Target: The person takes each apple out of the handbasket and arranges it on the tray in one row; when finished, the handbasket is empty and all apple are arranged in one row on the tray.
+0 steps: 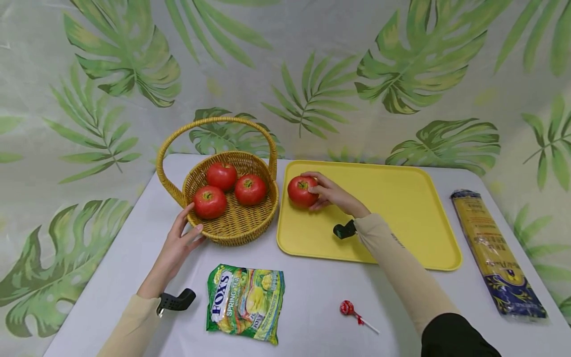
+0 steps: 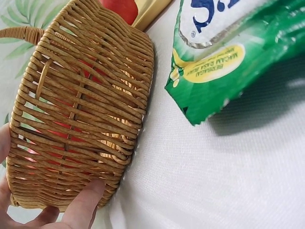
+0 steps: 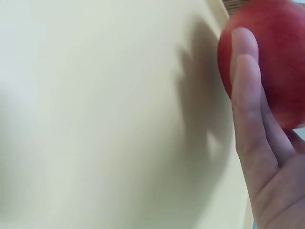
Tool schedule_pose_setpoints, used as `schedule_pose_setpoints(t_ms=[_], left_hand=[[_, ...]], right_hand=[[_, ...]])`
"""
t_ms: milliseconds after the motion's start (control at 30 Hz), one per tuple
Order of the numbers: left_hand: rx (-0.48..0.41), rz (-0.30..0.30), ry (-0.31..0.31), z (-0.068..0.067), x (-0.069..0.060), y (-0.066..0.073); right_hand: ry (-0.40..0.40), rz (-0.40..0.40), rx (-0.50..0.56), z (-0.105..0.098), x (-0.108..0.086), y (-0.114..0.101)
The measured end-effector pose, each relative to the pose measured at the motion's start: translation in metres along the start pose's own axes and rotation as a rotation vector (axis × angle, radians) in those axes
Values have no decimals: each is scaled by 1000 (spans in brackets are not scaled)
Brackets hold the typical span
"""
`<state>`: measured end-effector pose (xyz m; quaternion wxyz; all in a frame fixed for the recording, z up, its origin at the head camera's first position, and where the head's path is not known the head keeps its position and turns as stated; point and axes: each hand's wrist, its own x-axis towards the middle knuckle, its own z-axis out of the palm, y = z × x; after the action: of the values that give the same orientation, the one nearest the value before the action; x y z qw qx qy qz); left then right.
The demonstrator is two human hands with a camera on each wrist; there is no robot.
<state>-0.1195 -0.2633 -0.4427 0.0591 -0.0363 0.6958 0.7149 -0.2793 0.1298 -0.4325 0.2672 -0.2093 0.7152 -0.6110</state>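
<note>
A wicker basket [image 1: 241, 238] with a tall handle holds three red apples [image 1: 210, 202] at the left of the table. At the basket's near left side, my left hand [image 1: 178, 243] holds its rim and wall. In the left wrist view fingers [image 2: 86, 205] lie against the woven outside. My right hand [image 1: 332, 193] grips another red apple [image 1: 300, 193] over the left end of a yellow tray [image 1: 379, 208]. The right wrist view shows the fingers along this apple [image 3: 281, 62], and a shadow falls on the tray [image 3: 95, 95] beside it.
A green candy bag [image 1: 245, 302] lies in front of the basket. To its right is a red-wrapped lollipop [image 1: 347, 308]. A long yellow and blue packet [image 1: 497, 253] lies by the table's right edge. Leaf-patterned cloth [image 1: 312, 99] hangs behind the table.
</note>
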Motion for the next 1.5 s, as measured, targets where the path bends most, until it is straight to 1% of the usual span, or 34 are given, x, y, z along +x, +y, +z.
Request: schedule_pose_setpoints(t_ms=[133,267,433,500,567,633,700,867,1033,1167,1267,1400,1500], left_hand=[[-1,-2,1,-1,1,-1],[2,-2,4,-1,1,-1],[3,-4,5,-1,1,-2],[4,-7,5,-1,1,-2],[2,-7,4,-1,1,-2],[-1,-6,2,-1,1,-2],[-4,-3,2,-1,1,-2],[0,1,2,-1,1,-2],[-3,2,3,-1,1,-2],[-10,3,4,-1,1,-3],[-19,6,1,-1,1,-3],[-19,11,2,-1,1,-3],[-15,12,3,-1,1,-3]], right_hand=[[-38,23,-1,0,0,5],[-55,66,31,-1,0,5],[-74,147,100,-3,-1,1],[-77,165,114,-4,-2,-1],[-75,164,109,-5,-2,-3],[-64,145,94,-6,-4,-5],[-45,108,75,-7,-5,-5],[13,-19,20,-7,-10,-9],[39,-134,40,4,-12,-23],[5,-231,45,22,-7,-37],[-50,-288,26,39,1,-48],[-112,-345,-61,60,13,-61],[-138,-365,-136,73,23,-66]])
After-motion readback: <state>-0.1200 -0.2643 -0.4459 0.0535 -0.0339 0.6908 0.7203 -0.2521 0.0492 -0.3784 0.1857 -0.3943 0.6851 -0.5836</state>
